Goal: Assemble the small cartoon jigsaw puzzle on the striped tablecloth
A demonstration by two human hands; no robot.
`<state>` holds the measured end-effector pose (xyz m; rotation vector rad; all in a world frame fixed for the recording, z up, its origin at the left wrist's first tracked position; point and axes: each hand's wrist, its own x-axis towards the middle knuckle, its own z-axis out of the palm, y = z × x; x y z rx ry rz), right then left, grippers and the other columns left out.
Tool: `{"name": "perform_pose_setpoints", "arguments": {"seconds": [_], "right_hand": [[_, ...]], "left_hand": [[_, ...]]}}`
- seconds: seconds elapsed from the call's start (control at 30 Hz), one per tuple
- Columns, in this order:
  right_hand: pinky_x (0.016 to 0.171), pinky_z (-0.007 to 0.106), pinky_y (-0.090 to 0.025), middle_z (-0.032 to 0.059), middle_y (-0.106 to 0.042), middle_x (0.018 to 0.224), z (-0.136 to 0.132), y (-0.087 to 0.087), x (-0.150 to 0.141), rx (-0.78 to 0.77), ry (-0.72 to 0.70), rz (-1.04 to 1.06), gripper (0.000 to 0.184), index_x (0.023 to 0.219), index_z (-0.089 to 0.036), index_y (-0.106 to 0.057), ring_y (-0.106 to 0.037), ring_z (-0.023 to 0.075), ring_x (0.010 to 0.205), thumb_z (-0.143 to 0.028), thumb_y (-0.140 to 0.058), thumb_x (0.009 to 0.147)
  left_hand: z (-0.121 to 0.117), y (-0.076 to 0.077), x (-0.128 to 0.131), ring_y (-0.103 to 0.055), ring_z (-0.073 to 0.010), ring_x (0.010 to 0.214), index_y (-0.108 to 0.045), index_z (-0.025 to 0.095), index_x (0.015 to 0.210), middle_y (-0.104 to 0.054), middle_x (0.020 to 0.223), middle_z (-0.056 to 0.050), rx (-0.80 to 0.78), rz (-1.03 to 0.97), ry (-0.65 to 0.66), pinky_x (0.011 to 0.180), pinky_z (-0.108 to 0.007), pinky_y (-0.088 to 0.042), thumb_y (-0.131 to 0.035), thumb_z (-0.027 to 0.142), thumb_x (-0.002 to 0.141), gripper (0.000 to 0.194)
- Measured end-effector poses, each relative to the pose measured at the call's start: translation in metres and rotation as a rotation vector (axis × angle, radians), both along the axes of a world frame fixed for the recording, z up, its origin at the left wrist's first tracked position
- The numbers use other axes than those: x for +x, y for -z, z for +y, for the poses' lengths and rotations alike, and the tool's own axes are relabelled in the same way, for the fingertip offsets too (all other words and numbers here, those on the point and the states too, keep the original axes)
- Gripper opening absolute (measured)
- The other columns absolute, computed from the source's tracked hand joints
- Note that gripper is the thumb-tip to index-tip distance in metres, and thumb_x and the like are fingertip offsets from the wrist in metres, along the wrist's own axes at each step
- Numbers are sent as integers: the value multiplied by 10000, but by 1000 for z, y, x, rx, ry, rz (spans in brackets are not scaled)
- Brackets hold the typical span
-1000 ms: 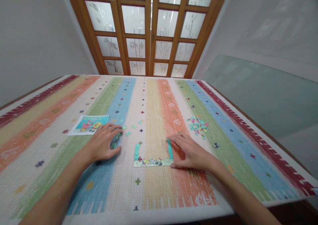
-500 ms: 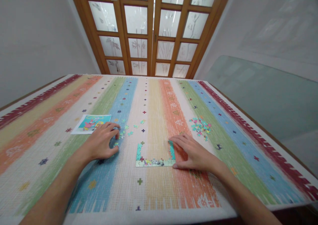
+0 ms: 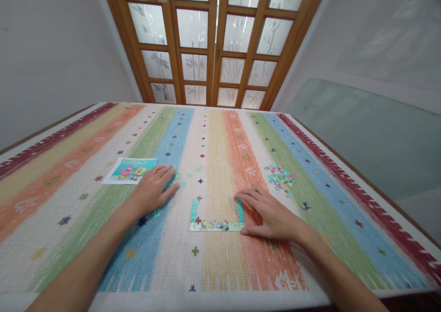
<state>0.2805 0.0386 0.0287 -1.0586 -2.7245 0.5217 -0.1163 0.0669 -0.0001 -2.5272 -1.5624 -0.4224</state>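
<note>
The partly joined jigsaw puzzle [image 3: 216,225] lies near the table's front, a U shape with a bottom row and two short sides. My right hand [image 3: 267,213] rests at its right side, fingers stretched and thumb apart near the lower right corner; I see nothing held. My left hand [image 3: 155,188] is over the small group of loose puzzle pieces [image 3: 182,184], palm down with fingers extended and thumb apart. Some pieces are hidden beneath it. Just beyond its wrist lies the reference picture [image 3: 129,170], a printed cartoon sheet.
A pile of mixed puzzle pieces [image 3: 280,178] sits to the right, past my right hand. A striped tablecloth [image 3: 220,156] covers the table. Behind stand wooden doors with glass panes [image 3: 193,27], and a pale green panel [image 3: 361,142] leans at the right.
My left hand has moved slightly forward and right, its curled fingers straightening over the loose pieces. More of the picture shows. My right hand stays by the puzzle; the view has shifted slightly.
</note>
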Motion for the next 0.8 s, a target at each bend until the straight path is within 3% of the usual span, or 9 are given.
{"name": "perform_pose_setpoints", "arguments": {"seconds": [0.13,0.27,0.5,0.67,0.8], "right_hand": [[1097,540,-399,143,-571,1390,1,1,0,14,-11,-6,724,1415,-192,-526,-490,338,1251,-598,-710,844],[1098,536,-399,156,-561,1400,1,0,0,16,-16,-30,736,1415,-166,-520,-482,338,1262,-603,-698,850],[1084,536,-414,148,-563,1409,0,-1,-1,18,-10,-41,727,1413,-182,-522,-492,337,1245,-602,-705,848],[1085,532,-411,150,-564,1401,1,0,-1,17,-14,-43,721,1407,-177,-530,-489,338,1249,-613,-692,856],[1090,530,-404,149,-561,1402,1,1,0,23,-12,-30,718,1410,-189,-533,-483,337,1255,-619,-688,857]], "left_hand": [[8,11,3,-429,-358,1399,-597,194,1357,-520,1504,-144,-53,24,-49,1140,-549,-350,-400,526,1032,505],[13,14,-1,-441,-360,1393,-592,184,1390,-544,1494,-129,-129,19,-93,1145,-547,-335,-365,536,1035,550],[11,4,-3,-543,-364,1258,-692,163,1187,-683,1311,-140,-101,-87,-59,1059,-545,-406,-410,492,999,473],[8,-5,-5,-618,-335,1022,-716,180,934,-742,974,-130,-16,-133,-125,932,-497,-469,-444,435,974,375],[9,0,-9,-583,-358,1049,-729,168,1018,-723,1075,-148,43,-120,-172,918,-506,-459,-499,367,922,319]]}}
